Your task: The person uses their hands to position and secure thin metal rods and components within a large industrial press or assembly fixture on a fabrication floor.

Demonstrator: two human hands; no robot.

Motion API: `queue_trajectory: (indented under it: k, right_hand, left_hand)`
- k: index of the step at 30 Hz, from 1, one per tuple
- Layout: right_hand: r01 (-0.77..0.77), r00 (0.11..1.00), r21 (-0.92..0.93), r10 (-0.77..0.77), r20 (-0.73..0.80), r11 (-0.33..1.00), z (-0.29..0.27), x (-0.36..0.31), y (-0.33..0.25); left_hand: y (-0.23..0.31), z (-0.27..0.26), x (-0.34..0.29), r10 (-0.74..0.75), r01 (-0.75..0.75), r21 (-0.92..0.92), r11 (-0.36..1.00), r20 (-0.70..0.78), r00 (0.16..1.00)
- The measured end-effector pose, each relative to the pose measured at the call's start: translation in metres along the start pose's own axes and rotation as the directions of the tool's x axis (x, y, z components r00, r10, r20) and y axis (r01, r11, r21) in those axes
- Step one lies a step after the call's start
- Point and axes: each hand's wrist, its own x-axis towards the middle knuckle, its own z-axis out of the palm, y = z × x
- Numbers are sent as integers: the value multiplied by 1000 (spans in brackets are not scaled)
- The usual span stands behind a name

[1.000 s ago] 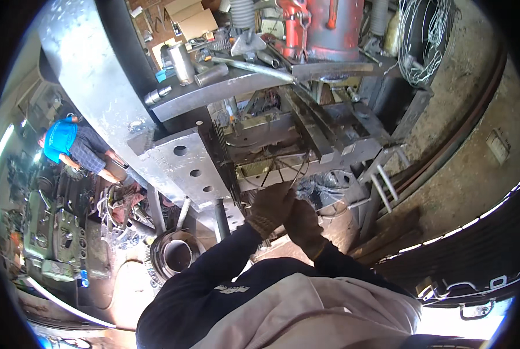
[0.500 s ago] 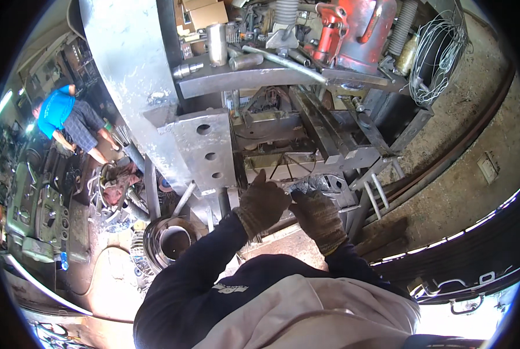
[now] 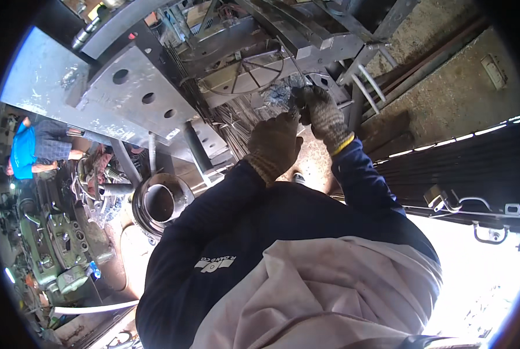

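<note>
Both my hands wear knitted work gloves and are close together in front of my chest. My left hand has its fingers curled, their tips beside the right hand's fingers. Bent and pinched together, the fingers of my right hand hide what is in them. A thin dark rod runs up from those fingers; I cannot tell whether it is held. Just past the hands lie a thin spoked wire ring against a steel beam, and a bundle of thin metal rods.
A steel plate with round holes slants at the left. Below it stands a round coil with a hollow middle. A green machine and a person in a blue shirt are farther left. Metal bars jut out at the right.
My view has tilted down and turned, so the bench with the red jack has left the top. The hands appear higher, and the right hand now sits above the left.
</note>
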Motion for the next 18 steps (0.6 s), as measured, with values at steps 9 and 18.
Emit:
queue_trajectory:
  k: [9, 18]
  right_hand:
    - [-247, 964, 785, 227, 139, 568, 7, 11, 28]
    - [-358, 917, 871, 302, 260, 338, -7, 5, 21]
  left_hand:
    - [14, 50, 19, -136, 125, 83, 989, 136, 981]
    - [38, 42, 31, -332, 340, 14, 940, 246, 910]
